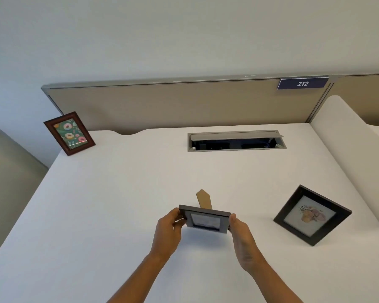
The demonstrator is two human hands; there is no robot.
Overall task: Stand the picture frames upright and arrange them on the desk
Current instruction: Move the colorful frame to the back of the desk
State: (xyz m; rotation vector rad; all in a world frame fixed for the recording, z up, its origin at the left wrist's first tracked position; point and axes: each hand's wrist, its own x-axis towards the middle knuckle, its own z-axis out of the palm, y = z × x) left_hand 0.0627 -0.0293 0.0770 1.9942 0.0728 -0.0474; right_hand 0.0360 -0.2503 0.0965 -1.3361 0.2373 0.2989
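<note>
A small dark grey picture frame (205, 220) is held above the middle of the white desk (123, 193), its cardboard easel stand (204, 199) sticking out behind it. My left hand (167, 234) grips its left edge and my right hand (242, 237) grips its right edge. A brown wooden frame (69, 133) with a doughnut print stands upright at the desk's back left corner. A black frame (312, 214) with a flower print stands upright, angled, at the right.
An open cable tray (236, 141) is sunk into the desk at the back centre. A beige partition (173, 106) with a "212" label (302, 83) runs along the back. A white side panel (350, 136) borders the right edge.
</note>
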